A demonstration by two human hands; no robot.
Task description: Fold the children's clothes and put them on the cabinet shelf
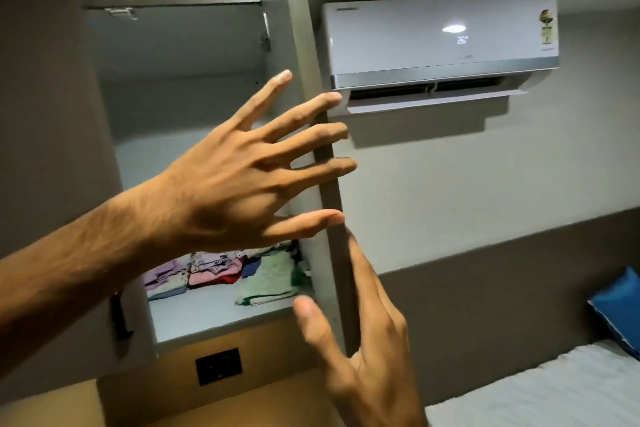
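Folded children's clothes in pink, lilac, red and pale green lie in small stacks on the lower shelf of an open wall cabinet. A light green folded piece sits at the shelf's right end. My left hand is raised in front of the cabinet with fingers spread wide, holding nothing; its fingertips reach the cabinet's right side panel. My right hand is below it, open, with fingers along the front edge of that panel and thumb near the shelf's right corner.
The cabinet door stands open at the left, with a dark handle. A white air conditioner hangs on the wall to the right. A bed with a white sheet and a blue pillow is at lower right. A black switch plate sits under the shelf.
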